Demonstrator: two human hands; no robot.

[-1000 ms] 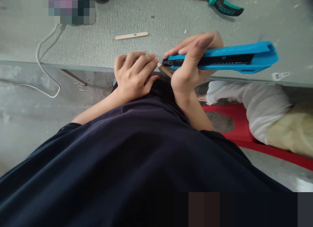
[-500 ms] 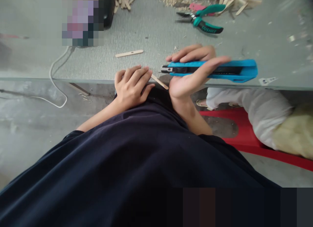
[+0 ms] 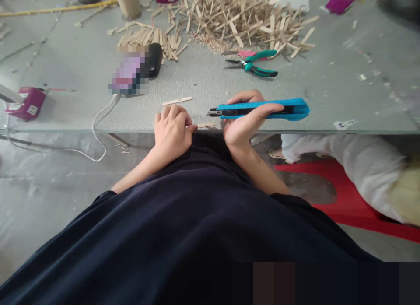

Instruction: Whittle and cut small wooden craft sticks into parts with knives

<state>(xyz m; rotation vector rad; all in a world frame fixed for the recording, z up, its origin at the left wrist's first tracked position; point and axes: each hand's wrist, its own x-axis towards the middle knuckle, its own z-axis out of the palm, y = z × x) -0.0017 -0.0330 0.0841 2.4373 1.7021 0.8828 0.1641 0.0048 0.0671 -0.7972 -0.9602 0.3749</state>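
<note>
My right hand (image 3: 246, 121) is closed around a blue utility knife (image 3: 298, 109), its blade pointing left with the thumb along the near side. At the table's front edge, my left hand (image 3: 173, 130) is closed with curled fingers, pinching one end of a wooden craft stick (image 3: 206, 125). That stick's free end reaches right, just below the knife tip. A second craft stick (image 3: 177, 101) lies on the table beyond my left hand, with a small dark mark near its middle.
Pliers with green handles (image 3: 262, 64) lie before a big heap of craft sticks (image 3: 229, 16) and shavings. At left are a blurred phone (image 3: 129, 73), a black case (image 3: 153, 60) and a white cable (image 3: 98, 117). Another person sits at right on a red chair (image 3: 311, 182).
The view has tilted up, showing more of the table. The stick in my left hand has turned from slanting to nearly level, and the left fingers have curled in more tightly around it.
</note>
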